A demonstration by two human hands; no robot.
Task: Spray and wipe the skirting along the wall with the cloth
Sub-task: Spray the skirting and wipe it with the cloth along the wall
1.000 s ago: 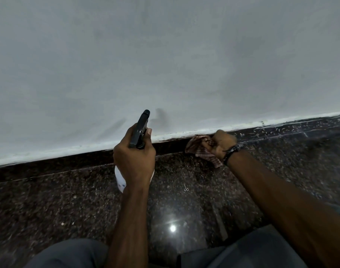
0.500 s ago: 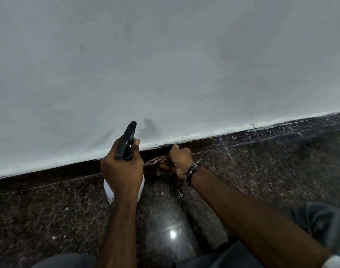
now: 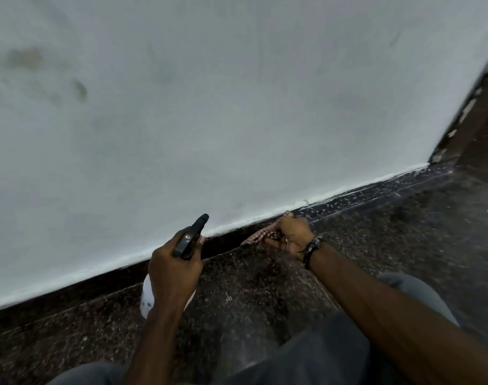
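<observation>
While the cloth (image 3: 261,237) sits bunched against the dark skirting (image 3: 231,234) at the foot of the white wall (image 3: 237,107), the right hand (image 3: 291,234) grips it, fingers curled round the checked fabric and pushing it into the strip. Part of the cloth trails out to the left of the hand, onto the floor edge. Left hand (image 3: 173,269) is wrapped round the spray bottle (image 3: 148,297), black trigger head (image 3: 191,236) pointing at the wall just above the skirting; can't tell which finger is on the trigger. Bottle is held off the speckled floor (image 3: 265,287), just beside the wiping hand.

Judgement: mid-wipe, with skirting left to do either way, including the paint-flecked run toward the corner (image 3: 431,159).

Risks:
- Nozzle looks aimed nearer the wall than the skirting, so a spray from here would likely wet and streak the paint.
- Loose cloth tail could drag on the floor and pick up grit, smearing it back.
- Overspray on polished stone leaves it slippery under the knees (image 3: 348,343).
- Bunched cloth gives small contact, so the top edge could get missed.
</observation>
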